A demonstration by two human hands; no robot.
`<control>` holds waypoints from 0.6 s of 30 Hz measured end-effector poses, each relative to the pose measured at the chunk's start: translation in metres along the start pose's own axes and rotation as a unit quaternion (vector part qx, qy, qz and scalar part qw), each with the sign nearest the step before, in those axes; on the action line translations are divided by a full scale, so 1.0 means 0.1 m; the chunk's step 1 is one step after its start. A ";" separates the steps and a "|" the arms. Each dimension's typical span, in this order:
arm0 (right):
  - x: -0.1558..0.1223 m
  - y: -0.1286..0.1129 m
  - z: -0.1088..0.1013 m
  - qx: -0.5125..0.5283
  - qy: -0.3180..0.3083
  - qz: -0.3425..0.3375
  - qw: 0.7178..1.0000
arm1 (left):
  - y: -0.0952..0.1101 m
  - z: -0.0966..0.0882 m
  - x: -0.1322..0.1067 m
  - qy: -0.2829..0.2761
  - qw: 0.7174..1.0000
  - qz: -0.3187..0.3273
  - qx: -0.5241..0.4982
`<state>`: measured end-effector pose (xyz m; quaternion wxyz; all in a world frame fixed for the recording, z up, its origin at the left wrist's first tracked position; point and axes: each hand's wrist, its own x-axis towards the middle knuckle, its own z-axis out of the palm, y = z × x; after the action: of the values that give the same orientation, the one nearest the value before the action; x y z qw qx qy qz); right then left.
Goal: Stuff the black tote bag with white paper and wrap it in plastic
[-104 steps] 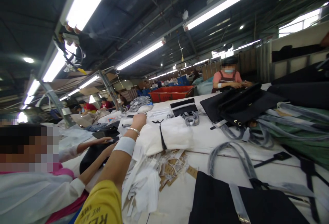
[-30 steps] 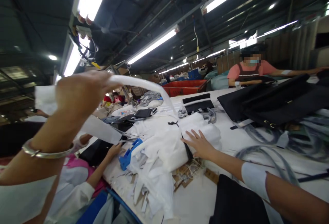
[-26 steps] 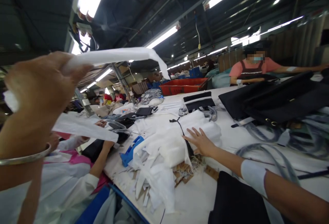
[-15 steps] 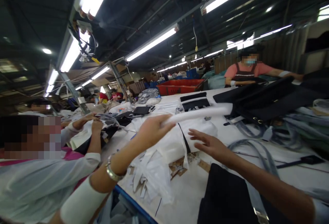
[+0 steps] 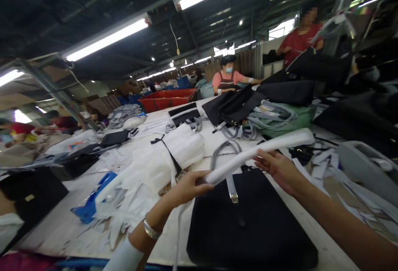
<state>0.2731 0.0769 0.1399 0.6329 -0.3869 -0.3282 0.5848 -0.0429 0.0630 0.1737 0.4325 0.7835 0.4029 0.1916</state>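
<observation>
A person's left grip [image 5: 189, 187] pinches one end of a long white strip [image 5: 234, 164] above a black bag [image 5: 248, 225] on the counter [image 5: 166, 240]; the right grip [image 5: 281, 171] touches the strip's middle, closure unclear. Beyond are a tied white bundle [image 5: 189, 142] and, farther, a red bin [image 5: 169, 99].

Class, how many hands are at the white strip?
2: the left hand grips one end of the strip; the right hand is by its middle.

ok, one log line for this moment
left grip: holding white strip by one end | right grip: at strip's middle, hold unclear | black bag: lying flat on table
</observation>
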 end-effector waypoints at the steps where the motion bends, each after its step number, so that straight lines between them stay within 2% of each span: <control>1: -0.09 -0.01 -0.12 0.001 0.006 0.003 1.000 | -0.04 0.00 0.01 -0.008 1.000 0.001 0.021; 4: -0.38 0.08 -0.38 -0.006 0.008 0.024 1.000 | -0.14 -0.03 0.02 0.025 0.987 -0.002 0.156; 7: -0.64 0.27 -0.49 0.003 0.014 0.064 0.998 | -0.17 -0.01 0.02 0.058 0.958 -0.017 0.282; 9: -0.74 0.41 -0.49 0.025 0.027 0.081 0.996 | -0.17 0.06 0.02 0.026 0.961 0.014 0.275; 12: -0.76 0.55 -0.43 0.037 0.026 0.077 0.996 | -0.18 0.23 0.04 -0.031 0.976 0.050 0.209; 15: -0.73 0.58 -0.39 -0.009 0.001 0.055 0.998 | -0.24 0.37 0.05 0.000 0.976 0.031 0.216; 18: -0.74 0.53 -0.48 -0.128 -0.031 0.050 0.990 | -0.35 0.39 -0.01 0.040 0.973 0.008 0.228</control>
<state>0.2817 -0.0013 0.0725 0.5379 -0.4619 -0.4001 0.5807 -0.0347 0.0521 0.1229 0.2244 0.8563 0.4466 0.1298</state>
